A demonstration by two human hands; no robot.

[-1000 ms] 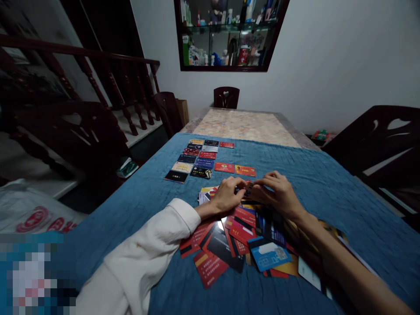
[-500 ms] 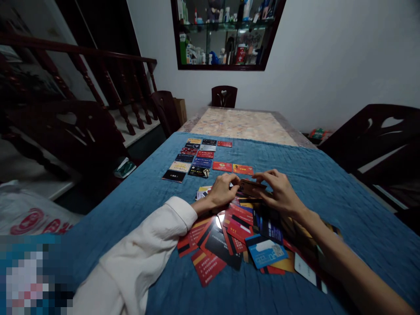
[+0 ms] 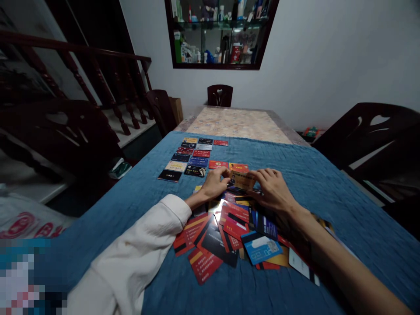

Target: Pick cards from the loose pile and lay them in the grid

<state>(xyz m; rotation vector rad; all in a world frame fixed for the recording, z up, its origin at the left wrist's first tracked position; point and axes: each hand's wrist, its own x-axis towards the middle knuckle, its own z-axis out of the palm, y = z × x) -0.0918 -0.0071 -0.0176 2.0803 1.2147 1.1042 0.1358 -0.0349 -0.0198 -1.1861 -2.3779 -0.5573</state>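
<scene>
A gold card [image 3: 243, 180] with dark printing is held up between my two hands, its face tilted towards me. My left hand [image 3: 215, 184] pinches its left edge, and my right hand [image 3: 271, 188] grips the right one. Below them spreads a loose pile of cards: a red card [image 3: 204, 265], a black card [image 3: 219, 243], a light blue card [image 3: 261, 247] and several others, overlapping at many angles. My right forearm hides part of the pile. Beyond my hands, cards lie in rows, among them a black card [image 3: 169, 175] and an orange card [image 3: 239, 167].
A blue cloth [image 3: 131, 218] covers the near part of the table; the patterned tabletop [image 3: 236, 122] shows at the far end. Dark wooden chairs [image 3: 220, 95] stand around it. A white plastic bag [image 3: 26, 216] is at the left, and a glass-shelved cabinet [image 3: 219, 43] is set in the wall.
The gold card has turned up so that its printed face shows, where before it lay flatter between my fingers. Both hands keep hold of it. The whole view has shifted slightly.
</scene>
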